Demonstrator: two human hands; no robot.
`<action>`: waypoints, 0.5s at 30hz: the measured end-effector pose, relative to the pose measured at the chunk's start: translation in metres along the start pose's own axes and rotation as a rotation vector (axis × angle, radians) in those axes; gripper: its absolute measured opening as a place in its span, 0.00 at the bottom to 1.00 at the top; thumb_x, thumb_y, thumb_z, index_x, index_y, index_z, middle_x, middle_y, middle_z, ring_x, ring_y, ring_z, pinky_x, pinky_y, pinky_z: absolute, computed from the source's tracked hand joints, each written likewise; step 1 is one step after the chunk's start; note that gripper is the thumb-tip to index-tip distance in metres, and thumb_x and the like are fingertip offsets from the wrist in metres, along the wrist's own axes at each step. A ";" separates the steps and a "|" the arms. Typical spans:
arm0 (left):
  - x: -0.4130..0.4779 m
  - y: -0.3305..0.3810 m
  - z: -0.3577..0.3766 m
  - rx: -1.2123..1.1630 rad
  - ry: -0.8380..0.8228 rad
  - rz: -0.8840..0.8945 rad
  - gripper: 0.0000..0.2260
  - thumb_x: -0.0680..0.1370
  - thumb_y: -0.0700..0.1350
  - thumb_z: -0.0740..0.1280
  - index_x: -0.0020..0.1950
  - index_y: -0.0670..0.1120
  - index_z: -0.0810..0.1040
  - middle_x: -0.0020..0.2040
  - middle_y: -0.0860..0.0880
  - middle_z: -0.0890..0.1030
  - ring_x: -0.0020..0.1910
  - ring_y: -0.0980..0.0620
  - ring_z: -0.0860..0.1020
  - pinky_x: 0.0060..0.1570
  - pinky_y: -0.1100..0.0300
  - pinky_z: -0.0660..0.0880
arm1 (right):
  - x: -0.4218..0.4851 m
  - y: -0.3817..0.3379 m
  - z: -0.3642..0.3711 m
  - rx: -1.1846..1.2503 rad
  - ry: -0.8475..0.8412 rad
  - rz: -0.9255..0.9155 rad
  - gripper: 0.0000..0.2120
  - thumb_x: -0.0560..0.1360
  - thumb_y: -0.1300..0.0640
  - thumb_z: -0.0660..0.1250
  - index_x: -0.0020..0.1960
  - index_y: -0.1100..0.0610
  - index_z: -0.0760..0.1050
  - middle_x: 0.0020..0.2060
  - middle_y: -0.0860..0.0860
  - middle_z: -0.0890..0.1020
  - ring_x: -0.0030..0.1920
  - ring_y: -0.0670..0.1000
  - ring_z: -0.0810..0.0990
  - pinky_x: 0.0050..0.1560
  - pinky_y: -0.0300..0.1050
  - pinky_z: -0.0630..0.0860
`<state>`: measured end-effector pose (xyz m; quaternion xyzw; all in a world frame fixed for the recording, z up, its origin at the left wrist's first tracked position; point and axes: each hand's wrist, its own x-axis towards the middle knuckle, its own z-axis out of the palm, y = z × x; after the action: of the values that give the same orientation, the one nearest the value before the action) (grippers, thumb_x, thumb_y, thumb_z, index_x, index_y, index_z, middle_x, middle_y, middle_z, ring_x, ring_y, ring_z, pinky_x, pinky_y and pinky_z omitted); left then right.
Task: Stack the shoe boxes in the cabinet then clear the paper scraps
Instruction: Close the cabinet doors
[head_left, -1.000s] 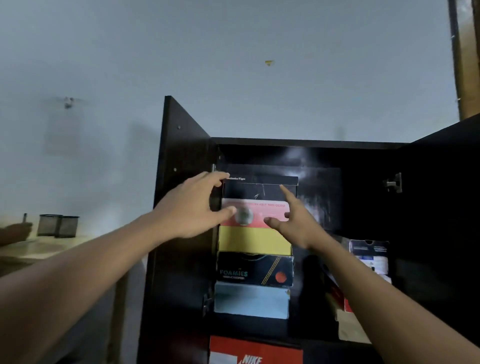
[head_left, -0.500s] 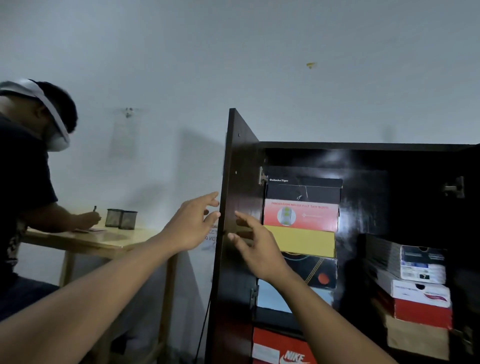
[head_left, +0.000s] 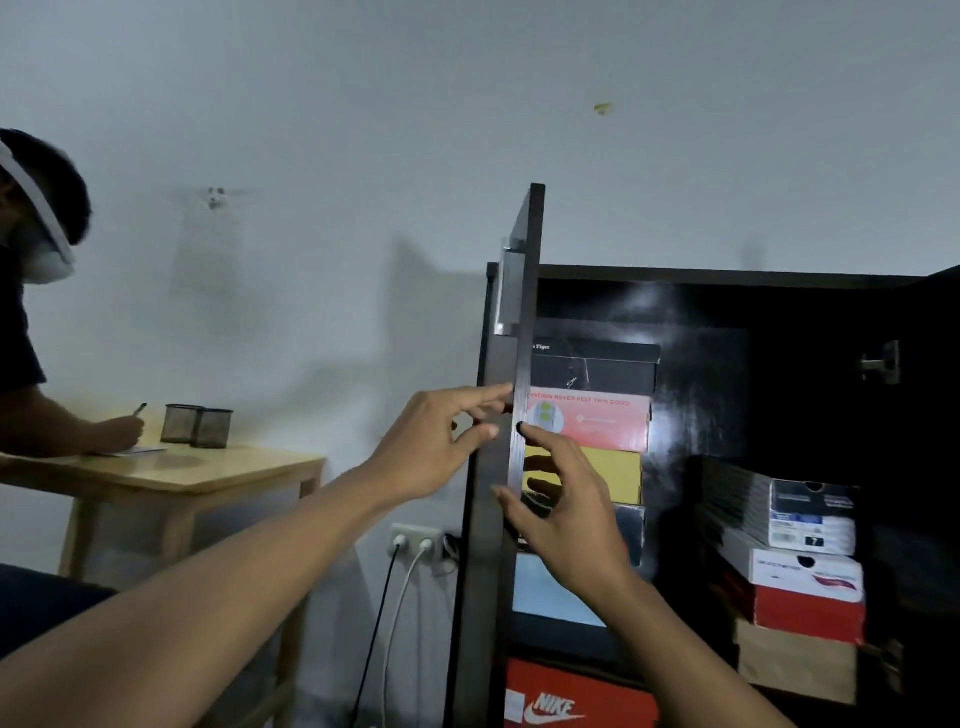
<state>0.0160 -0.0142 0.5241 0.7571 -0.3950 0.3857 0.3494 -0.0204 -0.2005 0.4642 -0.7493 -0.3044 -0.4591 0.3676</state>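
Cabinet door (head_left: 511, 467) seen edge-on, dark. Left hand (head_left: 431, 447) on outer side, fingertips pinching door edge. Right hand (head_left: 566, 509) on inner side, fingers spread, tips touching same edge. Shoe boxes (head_left: 592, 421) stacked in cabinet (head_left: 727, 275) at left; second stack (head_left: 805, 566) at right. Paper scraps not visible.
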 end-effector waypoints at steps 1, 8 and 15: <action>0.007 0.003 0.012 -0.004 -0.015 0.030 0.24 0.78 0.44 0.71 0.72 0.60 0.72 0.61 0.59 0.81 0.58 0.65 0.77 0.51 0.77 0.68 | -0.003 0.006 -0.012 -0.013 0.009 0.010 0.28 0.73 0.55 0.75 0.69 0.44 0.69 0.61 0.34 0.74 0.60 0.44 0.78 0.57 0.46 0.80; 0.050 0.010 0.107 0.278 -0.119 0.221 0.38 0.74 0.53 0.74 0.79 0.63 0.57 0.74 0.56 0.65 0.72 0.55 0.64 0.70 0.51 0.67 | -0.018 0.070 -0.084 -0.124 0.038 0.108 0.29 0.77 0.59 0.71 0.73 0.42 0.66 0.63 0.37 0.75 0.64 0.45 0.77 0.59 0.50 0.80; 0.068 -0.025 0.181 0.393 -0.145 0.034 0.45 0.71 0.59 0.75 0.80 0.63 0.50 0.79 0.55 0.53 0.78 0.48 0.53 0.74 0.44 0.61 | -0.012 0.135 -0.119 -0.304 0.075 0.258 0.30 0.79 0.55 0.67 0.76 0.38 0.60 0.54 0.38 0.78 0.50 0.44 0.81 0.51 0.39 0.80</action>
<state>0.1204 -0.1763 0.4934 0.8296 -0.3492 0.4057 0.1588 0.0272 -0.3743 0.4535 -0.8113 -0.1192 -0.4765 0.3170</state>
